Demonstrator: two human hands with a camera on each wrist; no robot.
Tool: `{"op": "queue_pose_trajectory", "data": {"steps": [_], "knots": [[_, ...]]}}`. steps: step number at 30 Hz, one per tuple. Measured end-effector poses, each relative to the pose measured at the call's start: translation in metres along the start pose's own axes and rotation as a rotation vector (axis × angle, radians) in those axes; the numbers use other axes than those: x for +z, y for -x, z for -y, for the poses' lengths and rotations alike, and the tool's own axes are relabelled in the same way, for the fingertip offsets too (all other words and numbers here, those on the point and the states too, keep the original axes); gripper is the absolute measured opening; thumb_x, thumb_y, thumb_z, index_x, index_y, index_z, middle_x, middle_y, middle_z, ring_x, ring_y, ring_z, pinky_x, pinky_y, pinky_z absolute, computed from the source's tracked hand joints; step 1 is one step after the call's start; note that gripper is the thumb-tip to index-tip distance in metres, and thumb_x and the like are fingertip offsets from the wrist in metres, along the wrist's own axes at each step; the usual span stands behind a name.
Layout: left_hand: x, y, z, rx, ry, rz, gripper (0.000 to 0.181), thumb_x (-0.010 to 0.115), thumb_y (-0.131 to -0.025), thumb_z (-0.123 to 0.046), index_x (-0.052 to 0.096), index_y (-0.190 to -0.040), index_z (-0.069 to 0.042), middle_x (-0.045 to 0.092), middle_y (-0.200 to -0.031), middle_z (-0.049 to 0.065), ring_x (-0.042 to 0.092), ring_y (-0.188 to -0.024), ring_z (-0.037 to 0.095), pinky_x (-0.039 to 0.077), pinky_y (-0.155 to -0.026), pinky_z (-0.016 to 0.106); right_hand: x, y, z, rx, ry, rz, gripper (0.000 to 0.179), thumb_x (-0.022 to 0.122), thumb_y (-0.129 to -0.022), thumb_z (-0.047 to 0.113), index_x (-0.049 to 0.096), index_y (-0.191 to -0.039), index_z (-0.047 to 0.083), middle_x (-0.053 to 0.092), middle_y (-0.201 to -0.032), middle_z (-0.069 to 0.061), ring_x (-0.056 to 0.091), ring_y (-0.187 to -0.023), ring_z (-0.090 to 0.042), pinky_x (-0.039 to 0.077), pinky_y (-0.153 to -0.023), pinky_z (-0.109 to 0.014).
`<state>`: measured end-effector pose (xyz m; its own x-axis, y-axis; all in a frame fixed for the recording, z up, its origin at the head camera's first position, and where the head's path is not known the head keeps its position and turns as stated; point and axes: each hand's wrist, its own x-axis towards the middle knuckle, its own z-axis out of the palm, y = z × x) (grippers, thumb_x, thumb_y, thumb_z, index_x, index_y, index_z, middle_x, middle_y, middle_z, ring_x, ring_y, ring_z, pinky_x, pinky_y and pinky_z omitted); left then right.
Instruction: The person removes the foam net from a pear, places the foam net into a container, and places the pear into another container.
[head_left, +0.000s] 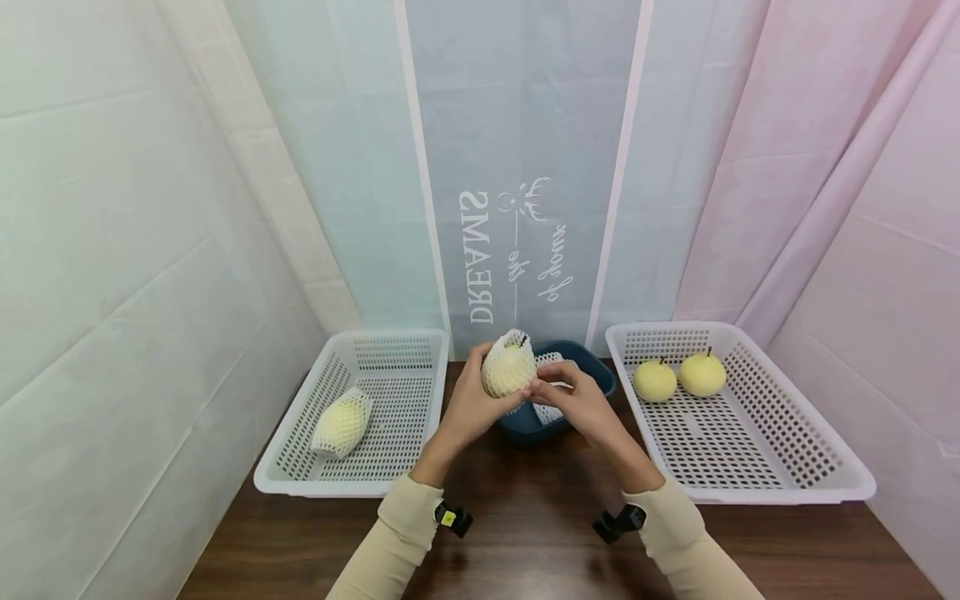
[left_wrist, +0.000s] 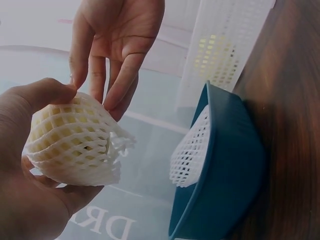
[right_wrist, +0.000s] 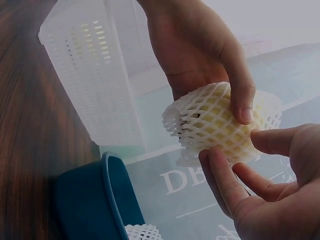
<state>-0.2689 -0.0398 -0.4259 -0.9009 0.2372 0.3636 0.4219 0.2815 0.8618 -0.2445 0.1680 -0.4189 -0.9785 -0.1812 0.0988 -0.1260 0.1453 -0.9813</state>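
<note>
In the head view, my left hand (head_left: 474,398) grips a pale yellow pear (head_left: 510,367) in a white foam net, its dark stem poking up. Thumb and fingers wrap the fruit's sides in the left wrist view, and the net's loose end bunches beyond them. My right hand (right_wrist: 280,175) is beside the netted pear, thumb and fingers spread loosely, with fingertips right at the net. Below both hands stands a dark blue bin (head_left: 528,429) with white foam nets (left_wrist: 192,150) inside.
At left, a white perforated basket (head_left: 258,479) holds one netted pear (head_left: 343,422). Another white basket (head_left: 862,483) at right holds two bare pears (head_left: 702,374). All stand on a dark wooden table (head_left: 517,533), with a printed curtain (head_left: 525,125) behind.
</note>
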Motion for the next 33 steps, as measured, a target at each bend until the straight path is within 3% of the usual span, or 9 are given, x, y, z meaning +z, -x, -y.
{"op": "queue_pose_trajectory", "data": {"steps": [7, 16, 23, 29, 33], "knots": [[0.006, 0.004, 0.006, -0.008, 0.034, 0.003, 0.089, 0.091, -0.084, -0.026, 0.04, -0.155, -0.013, 0.055, -0.149, 0.014, 0.061, -0.123, 0.028, 0.056, -0.1, 0.048, -0.005, 0.004, -0.004, 0.007, 0.034, -0.001, 0.045, 0.066, -0.108, 0.024, 0.056, -0.139, -0.007, 0.058, -0.138, -0.027, 0.073, -0.119, -0.027, 0.06, -0.101, -0.041], [0.01, 0.011, 0.012, -0.026, 0.01, 0.043, 0.086, 0.091, -0.084, -0.028, 0.039, -0.151, -0.014, 0.058, -0.146, 0.015, 0.064, -0.119, 0.029, 0.058, -0.095, 0.047, -0.015, 0.004, -0.008, -0.021, 0.075, -0.031, 0.039, 0.062, -0.11, 0.024, 0.06, -0.134, -0.007, 0.065, -0.129, -0.029, 0.076, -0.109, -0.037, 0.061, -0.096, -0.049], [0.014, 0.015, 0.018, -0.03, -0.004, 0.056, 0.084, 0.092, -0.082, -0.027, 0.044, -0.15, -0.016, 0.06, -0.144, 0.011, 0.063, -0.117, 0.025, 0.056, -0.095, 0.045, -0.019, 0.004, -0.006, -0.042, 0.066, -0.06, 0.039, 0.064, -0.109, 0.024, 0.061, -0.133, -0.007, 0.067, -0.125, -0.029, 0.076, -0.105, -0.028, 0.063, -0.092, -0.037], [0.017, 0.018, 0.023, -0.035, -0.003, 0.066, 0.085, 0.092, -0.082, -0.026, 0.044, -0.15, -0.016, 0.059, -0.145, 0.01, 0.063, -0.119, 0.025, 0.055, -0.098, 0.046, -0.02, 0.004, -0.006, -0.051, 0.069, -0.063, 0.037, 0.065, -0.108, 0.022, 0.062, -0.132, -0.006, 0.066, -0.125, -0.028, 0.075, -0.101, -0.019, 0.063, -0.093, -0.041], [0.018, 0.021, 0.025, -0.035, -0.001, 0.078, 0.086, 0.092, -0.082, -0.027, 0.043, -0.152, -0.015, 0.059, -0.146, 0.011, 0.062, -0.12, 0.026, 0.055, -0.098, 0.048, -0.02, 0.005, -0.007, -0.053, 0.088, -0.055, 0.035, 0.066, -0.107, 0.019, 0.062, -0.132, -0.006, 0.066, -0.127, -0.028, 0.075, -0.1, -0.021, 0.062, -0.096, -0.048]]}}
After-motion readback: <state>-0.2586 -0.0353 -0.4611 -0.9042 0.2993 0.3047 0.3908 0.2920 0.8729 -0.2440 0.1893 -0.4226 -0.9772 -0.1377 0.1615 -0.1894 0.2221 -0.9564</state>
